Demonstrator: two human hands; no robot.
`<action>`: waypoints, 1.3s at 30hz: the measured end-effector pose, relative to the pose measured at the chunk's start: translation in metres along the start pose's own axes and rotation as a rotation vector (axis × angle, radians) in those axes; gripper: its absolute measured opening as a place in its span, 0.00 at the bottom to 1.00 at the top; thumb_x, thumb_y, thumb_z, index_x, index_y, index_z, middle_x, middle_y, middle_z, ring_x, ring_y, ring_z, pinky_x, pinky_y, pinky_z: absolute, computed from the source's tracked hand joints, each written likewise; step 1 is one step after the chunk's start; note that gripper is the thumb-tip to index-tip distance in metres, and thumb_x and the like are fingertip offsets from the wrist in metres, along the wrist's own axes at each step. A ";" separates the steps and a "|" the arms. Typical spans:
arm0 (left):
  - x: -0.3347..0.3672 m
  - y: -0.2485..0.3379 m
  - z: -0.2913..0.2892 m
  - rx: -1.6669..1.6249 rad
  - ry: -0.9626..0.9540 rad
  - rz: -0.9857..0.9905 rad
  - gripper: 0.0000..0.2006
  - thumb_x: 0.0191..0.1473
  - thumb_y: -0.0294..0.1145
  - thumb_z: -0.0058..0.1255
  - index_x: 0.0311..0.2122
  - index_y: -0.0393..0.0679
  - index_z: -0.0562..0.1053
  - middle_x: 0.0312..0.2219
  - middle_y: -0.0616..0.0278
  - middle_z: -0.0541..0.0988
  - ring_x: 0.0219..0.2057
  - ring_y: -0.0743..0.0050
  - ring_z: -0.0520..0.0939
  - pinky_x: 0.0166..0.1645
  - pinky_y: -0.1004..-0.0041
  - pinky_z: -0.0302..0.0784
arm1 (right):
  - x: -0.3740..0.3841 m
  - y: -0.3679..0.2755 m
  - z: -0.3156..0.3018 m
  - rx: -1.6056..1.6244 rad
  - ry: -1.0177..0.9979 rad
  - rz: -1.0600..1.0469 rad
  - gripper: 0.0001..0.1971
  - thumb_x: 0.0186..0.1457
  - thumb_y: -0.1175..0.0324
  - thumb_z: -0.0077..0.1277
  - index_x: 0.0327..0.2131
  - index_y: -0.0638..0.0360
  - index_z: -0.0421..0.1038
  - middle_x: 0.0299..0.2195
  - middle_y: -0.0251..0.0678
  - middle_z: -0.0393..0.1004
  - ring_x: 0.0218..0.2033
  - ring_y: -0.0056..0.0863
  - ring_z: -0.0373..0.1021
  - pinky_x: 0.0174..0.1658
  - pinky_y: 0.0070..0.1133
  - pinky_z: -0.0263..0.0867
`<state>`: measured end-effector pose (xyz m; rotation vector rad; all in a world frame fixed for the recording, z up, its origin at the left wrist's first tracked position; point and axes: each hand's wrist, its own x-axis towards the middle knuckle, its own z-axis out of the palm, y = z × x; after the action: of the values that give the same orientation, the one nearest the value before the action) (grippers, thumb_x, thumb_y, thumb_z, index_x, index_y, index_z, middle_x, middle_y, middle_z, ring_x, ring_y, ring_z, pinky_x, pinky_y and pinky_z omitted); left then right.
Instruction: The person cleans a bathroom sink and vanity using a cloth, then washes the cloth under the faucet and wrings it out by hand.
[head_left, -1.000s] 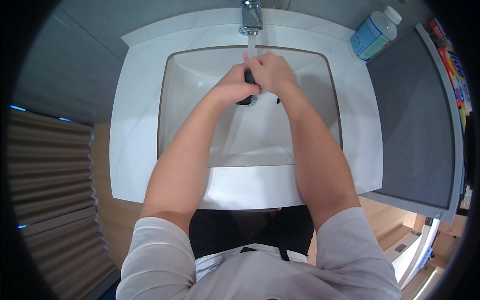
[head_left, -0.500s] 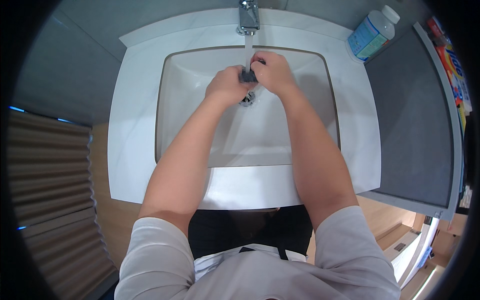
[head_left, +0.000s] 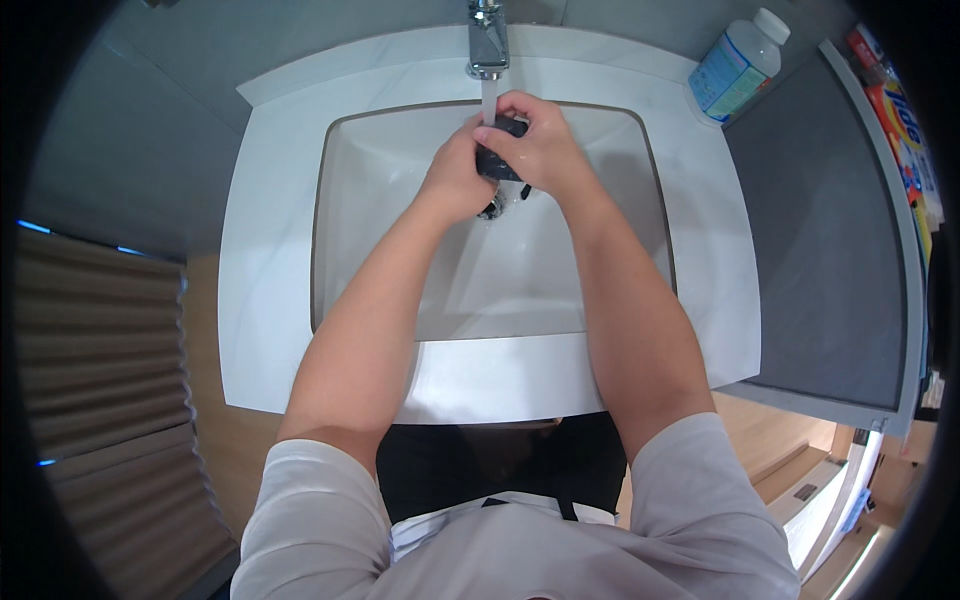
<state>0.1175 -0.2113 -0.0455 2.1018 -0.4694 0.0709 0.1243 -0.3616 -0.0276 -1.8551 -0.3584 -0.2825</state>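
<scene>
Under the running tap [head_left: 489, 45], both hands grip a small black item [head_left: 498, 166]; it looks wet, and I cannot tell its kind. My left hand [head_left: 457, 176] closes round its left side, fingers partly hidden. On its upper right, my right hand [head_left: 548, 145] holds it with the thumb across the front and the fingers curled behind. A short black end hangs below my right hand. The stream of water falls onto the item and the fingertips. Just below lies the drain [head_left: 490, 211] of the white sink [head_left: 505, 285], partly covered by my left hand.
A white counter [head_left: 262, 250] frames the sink. At its back right corner stands a white-capped bottle [head_left: 735, 72] with a blue-green label. A grey panel [head_left: 820, 220] borders the right side, with colourful packages [head_left: 900, 130] beyond. Brown pleated material [head_left: 110, 345] hangs at left.
More of the black item shows, and a short end now hangs from it. My right hand has turned, bringing its thumb across the front. The view has shifted slightly.
</scene>
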 end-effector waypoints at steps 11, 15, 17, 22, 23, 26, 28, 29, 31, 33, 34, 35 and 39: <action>0.004 0.008 -0.005 -0.227 -0.143 -0.241 0.15 0.48 0.24 0.58 0.43 0.35 0.75 0.33 0.58 0.81 0.33 0.70 0.80 0.42 0.70 0.75 | 0.001 -0.006 -0.001 -0.244 0.123 0.133 0.14 0.59 0.61 0.52 0.32 0.65 0.75 0.28 0.44 0.77 0.29 0.37 0.73 0.36 0.30 0.69; 0.001 0.005 -0.006 -0.047 -0.086 -0.205 0.15 0.46 0.33 0.61 0.39 0.36 0.76 0.32 0.50 0.83 0.36 0.59 0.84 0.43 0.67 0.77 | -0.002 -0.002 0.004 -0.443 0.085 -0.013 0.23 0.59 0.50 0.49 0.32 0.66 0.75 0.30 0.48 0.76 0.32 0.48 0.73 0.39 0.37 0.68; 0.002 0.001 -0.006 0.012 -0.075 -0.230 0.15 0.47 0.33 0.60 0.39 0.37 0.77 0.34 0.49 0.84 0.37 0.57 0.84 0.43 0.66 0.77 | -0.004 0.001 0.007 -0.395 -0.002 0.040 0.24 0.58 0.48 0.50 0.33 0.66 0.74 0.32 0.50 0.76 0.33 0.49 0.73 0.40 0.37 0.68; 0.003 0.006 -0.003 -0.152 -0.085 -0.269 0.14 0.50 0.33 0.58 0.41 0.37 0.77 0.34 0.50 0.83 0.37 0.59 0.84 0.44 0.66 0.77 | -0.007 -0.004 0.012 -0.202 -0.111 0.230 0.29 0.56 0.44 0.51 0.34 0.68 0.73 0.34 0.54 0.77 0.35 0.49 0.74 0.42 0.37 0.69; 0.003 0.004 -0.003 -0.253 -0.082 -0.244 0.14 0.51 0.33 0.58 0.41 0.36 0.77 0.34 0.50 0.83 0.37 0.59 0.83 0.44 0.66 0.76 | -0.005 -0.007 0.011 -0.228 -0.095 0.286 0.29 0.57 0.44 0.50 0.35 0.68 0.74 0.34 0.54 0.78 0.35 0.49 0.75 0.42 0.37 0.69; 0.002 0.000 0.000 -0.325 -0.079 -0.236 0.13 0.52 0.30 0.58 0.41 0.35 0.76 0.33 0.61 0.81 0.35 0.75 0.79 0.42 0.70 0.74 | -0.004 -0.013 0.009 -0.309 -0.087 0.350 0.28 0.58 0.44 0.49 0.34 0.67 0.76 0.32 0.54 0.79 0.35 0.50 0.76 0.41 0.37 0.70; 0.002 0.004 -0.002 -0.253 -0.140 -0.234 0.13 0.52 0.30 0.59 0.41 0.35 0.76 0.33 0.61 0.81 0.35 0.74 0.79 0.42 0.71 0.74 | -0.004 -0.015 0.004 -0.370 -0.093 0.360 0.28 0.59 0.45 0.48 0.33 0.67 0.78 0.31 0.54 0.79 0.34 0.51 0.76 0.40 0.37 0.71; 0.002 0.006 -0.002 -0.179 -0.197 -0.232 0.14 0.51 0.31 0.59 0.41 0.35 0.76 0.33 0.60 0.81 0.35 0.73 0.80 0.42 0.71 0.74 | -0.004 -0.016 0.000 -0.425 -0.145 0.375 0.27 0.60 0.46 0.47 0.32 0.66 0.79 0.31 0.54 0.79 0.34 0.51 0.76 0.40 0.37 0.71; 0.002 -0.002 0.002 -0.107 -0.203 -0.253 0.15 0.50 0.35 0.61 0.40 0.36 0.77 0.33 0.55 0.82 0.35 0.64 0.81 0.43 0.68 0.75 | -0.002 -0.016 -0.001 -0.477 -0.199 0.387 0.27 0.61 0.46 0.45 0.31 0.65 0.80 0.31 0.54 0.79 0.34 0.52 0.76 0.41 0.37 0.72; 0.004 -0.005 0.004 -0.037 -0.213 -0.272 0.17 0.48 0.39 0.62 0.39 0.37 0.78 0.33 0.50 0.84 0.36 0.55 0.83 0.43 0.65 0.76 | -0.002 -0.012 -0.002 -0.561 -0.243 0.435 0.27 0.62 0.47 0.44 0.31 0.63 0.80 0.32 0.54 0.79 0.35 0.52 0.76 0.41 0.39 0.72; 0.005 -0.004 0.003 -0.037 -0.225 -0.258 0.17 0.47 0.41 0.62 0.37 0.37 0.79 0.32 0.50 0.83 0.35 0.53 0.83 0.42 0.65 0.77 | -0.001 -0.008 -0.002 -0.563 -0.241 0.438 0.27 0.62 0.47 0.44 0.31 0.63 0.80 0.32 0.54 0.79 0.35 0.52 0.76 0.41 0.39 0.72; 0.005 -0.003 0.004 -0.037 -0.238 -0.245 0.18 0.46 0.43 0.62 0.36 0.37 0.79 0.31 0.49 0.83 0.34 0.51 0.83 0.41 0.64 0.77 | 0.000 -0.005 -0.003 -0.597 -0.221 0.401 0.28 0.62 0.45 0.43 0.30 0.62 0.80 0.29 0.53 0.79 0.33 0.51 0.76 0.40 0.38 0.71; 0.001 -0.004 -0.002 -0.113 -0.152 -0.134 0.20 0.46 0.45 0.62 0.36 0.36 0.79 0.29 0.49 0.83 0.33 0.52 0.83 0.40 0.63 0.77 | -0.001 -0.019 -0.003 -0.610 -0.213 0.255 0.29 0.63 0.43 0.42 0.29 0.59 0.81 0.27 0.50 0.79 0.30 0.49 0.76 0.39 0.37 0.70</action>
<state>0.1200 -0.2081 -0.0474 2.0296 -0.4118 -0.1899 0.1158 -0.3590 -0.0108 -2.5147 -0.1833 -0.0114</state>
